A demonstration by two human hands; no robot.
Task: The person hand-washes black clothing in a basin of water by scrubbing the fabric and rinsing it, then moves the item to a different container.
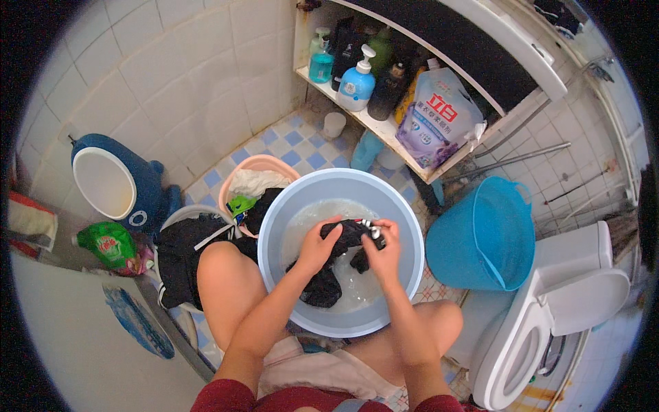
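Note:
A round pale blue basin (417, 254) stands between my knees, holding cloudy, whitish water (358, 294). Above the water, a wet black garment (349, 235) with a bit of white and red at one edge is bunched between my hands. My left hand (320, 246) is closed round its left part, thumb on top. Pinched in my right hand (384, 253) is the right end, near the white and red edge. Dark cloth (321, 288) hangs or lies in the water below; whether it belongs to the same garment I cannot tell.
Left of the basin are a pink basin (257, 163) of clothes and a heap of black clothes (180, 250). A blue bucket (473, 233) and a toilet (515, 357) stand to the right. Beyond, a low shelf (384, 127) carries several bottles and a purple-white pouch (439, 120).

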